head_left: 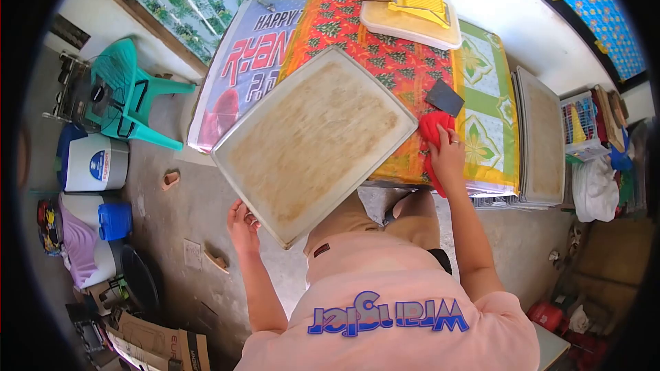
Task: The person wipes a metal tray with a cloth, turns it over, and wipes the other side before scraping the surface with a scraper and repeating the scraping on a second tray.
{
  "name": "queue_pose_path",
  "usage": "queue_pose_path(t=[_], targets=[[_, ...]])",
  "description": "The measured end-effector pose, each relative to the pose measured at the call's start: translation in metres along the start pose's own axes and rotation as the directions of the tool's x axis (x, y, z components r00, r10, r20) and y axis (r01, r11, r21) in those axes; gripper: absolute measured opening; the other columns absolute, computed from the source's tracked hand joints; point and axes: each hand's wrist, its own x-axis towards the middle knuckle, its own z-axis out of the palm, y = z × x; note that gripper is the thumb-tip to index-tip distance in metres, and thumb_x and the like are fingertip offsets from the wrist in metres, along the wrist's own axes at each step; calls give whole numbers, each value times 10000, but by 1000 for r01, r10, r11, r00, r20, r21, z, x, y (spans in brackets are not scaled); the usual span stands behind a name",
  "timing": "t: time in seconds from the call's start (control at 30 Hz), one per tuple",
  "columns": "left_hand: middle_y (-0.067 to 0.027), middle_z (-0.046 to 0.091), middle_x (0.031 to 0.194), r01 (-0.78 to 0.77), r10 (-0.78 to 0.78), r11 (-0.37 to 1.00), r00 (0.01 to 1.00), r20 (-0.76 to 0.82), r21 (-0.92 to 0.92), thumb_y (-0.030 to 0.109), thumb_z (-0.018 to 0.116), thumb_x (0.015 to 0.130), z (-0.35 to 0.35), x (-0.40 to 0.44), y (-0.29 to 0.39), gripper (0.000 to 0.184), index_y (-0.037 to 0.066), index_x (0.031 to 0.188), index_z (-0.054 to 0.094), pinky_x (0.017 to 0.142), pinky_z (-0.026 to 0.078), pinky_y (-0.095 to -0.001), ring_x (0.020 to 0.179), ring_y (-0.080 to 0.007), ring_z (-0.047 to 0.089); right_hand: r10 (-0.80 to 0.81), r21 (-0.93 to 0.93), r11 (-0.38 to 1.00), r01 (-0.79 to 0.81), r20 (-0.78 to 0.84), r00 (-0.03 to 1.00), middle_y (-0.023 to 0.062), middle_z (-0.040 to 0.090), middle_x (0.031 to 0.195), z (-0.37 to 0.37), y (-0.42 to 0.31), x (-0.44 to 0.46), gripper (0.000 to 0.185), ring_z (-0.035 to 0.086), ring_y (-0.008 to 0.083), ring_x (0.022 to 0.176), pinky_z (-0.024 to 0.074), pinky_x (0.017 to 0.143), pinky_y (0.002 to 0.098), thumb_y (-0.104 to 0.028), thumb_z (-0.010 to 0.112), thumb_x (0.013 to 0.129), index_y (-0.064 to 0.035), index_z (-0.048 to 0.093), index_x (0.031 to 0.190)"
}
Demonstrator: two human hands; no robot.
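Note:
A large rectangular baking tray (313, 141) with a brown-stained, worn surface lies slanted across the table, its near corner jutting past the front edge. My left hand (244, 225) holds the tray's rim at the near left side, fingers partly hidden under it. At the tray's right corner, my right hand (448, 154) is closed around a bunched red cloth (434, 126), part of which hangs down toward the table's front edge. Just beyond the cloth lies a flat dark grey square piece (445, 98).
Patterned plastic sheets cover the table (481, 130). At its back, a yellow slicer (418, 5) rests on a lidded white container (412, 33). Stacked trays (543, 130) stand on the right. To the left are a green chair (137, 89) and a cooler box (96, 163).

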Motion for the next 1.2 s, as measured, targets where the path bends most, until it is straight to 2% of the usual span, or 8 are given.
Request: queue_pose_path(t=[0.1,0.27,0.33,0.47,0.63,0.9,1.1,1.2], targets=[[-22,626,837,25,-25,1000,1000,-12,11,158,540,939,1,2,4,225,84,1152,548,521,437,-239,655,-117,582,-8,382,924,10,-9,1000,202,570,1205,-17,-18,-4,475,596,392,1007,498,853,452,-150,617,874,-166,528,1340],[-35,632,771,43,-45,992,999,-13,-115,117,525,930,7,0,6,187,85,1114,542,476,459,-249,580,-113,581,-433,374,843,386,48,900,188,617,1104,-57,-148,-17,486,640,383,909,538,748,464,-45,634,754,-239,619,1199],[-40,636,779,48,-48,990,999,-1,-130,136,523,939,4,2,3,186,85,1117,542,477,463,-252,586,-116,585,-595,539,719,438,152,789,175,629,1167,-22,-191,-37,412,622,376,1027,518,839,446,-138,644,802,-252,639,1198],[-39,641,788,28,-52,978,992,-111,-208,246,501,989,16,3,-3,223,81,1131,549,473,458,-250,584,-109,579,-941,527,269,807,-35,337,160,512,1394,60,-265,-94,383,480,319,1285,384,1042,477,-313,572,888,-195,609,1250],[-36,662,891,47,-47,999,999,28,-4,433,422,1027,9,-5,-8,391,80,1114,566,504,494,-258,662,-132,634,-875,419,391,819,-107,472,150,487,1419,91,-333,-40,397,417,322,1341,314,1089,507,-239,519,904,-125,584,1279],[-118,652,996,-162,134,980,969,-209,-120,72,578,958,36,-4,-24,287,-13,1205,460,722,529,-302,862,-171,636,-389,64,919,389,2,921,205,431,1461,120,-241,128,436,382,354,1374,299,1109,521,-222,435,941,-64,527,1336],[-114,623,1067,-163,159,987,946,-282,10,85,558,969,40,-6,-25,271,-16,1208,481,771,514,-332,905,-182,602,-139,-69,989,128,-207,968,250,437,1439,98,-142,85,421,393,418,1348,295,1113,529,-275,481,961,-71,535,1325],[-103,609,1055,-145,136,989,947,-290,-10,87,560,965,42,-5,-21,262,-10,1198,492,774,509,-337,928,-185,587,-237,21,971,239,-84,968,281,434,1425,68,-124,24,464,395,443,1335,290,1111,529,-275,527,929,-43,526,1331]])
